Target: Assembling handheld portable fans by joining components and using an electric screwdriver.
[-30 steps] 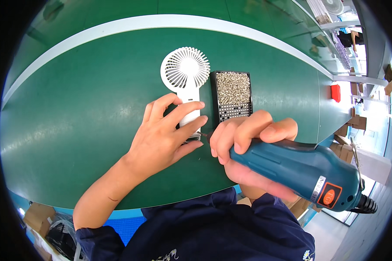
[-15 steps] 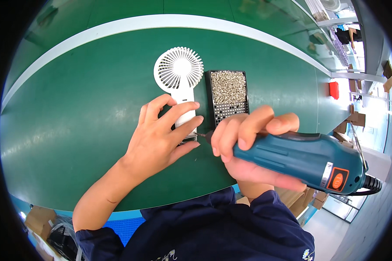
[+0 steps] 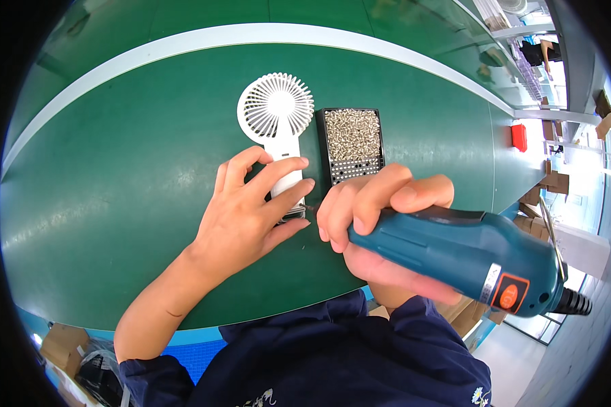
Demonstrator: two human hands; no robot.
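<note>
A white handheld fan (image 3: pixel 279 108) lies on the green worktable, its round slatted head pointing away from me and its handle toward me. My left hand (image 3: pixel 251 203) grips the handle between thumb and fingers near the lower end. In my right hand (image 3: pixel 380 217) is a teal electric screwdriver (image 3: pixel 448 254), held sideways with its cord end to the right. Its tip sits by the lower end of the fan handle, mostly hidden behind my fingers. Just beyond my right hand lies a black screw tray (image 3: pixel 351 139) filled with small silvery screws, some seated in rows of holes.
The green tabletop (image 3: pixel 115 183) ends at a white curved strip (image 3: pixel 265 30) along the far side. A red container (image 3: pixel 519 138) stands at the far right. Cardboard boxes (image 3: pixel 557 182) are beyond it, and another box (image 3: pixel 62 346) sits low at the left.
My right hand and the screwdriver have shifted slightly left and toward me, the cord end dipping. The fan and tray appear a little further left; my left hand keeps its grip.
</note>
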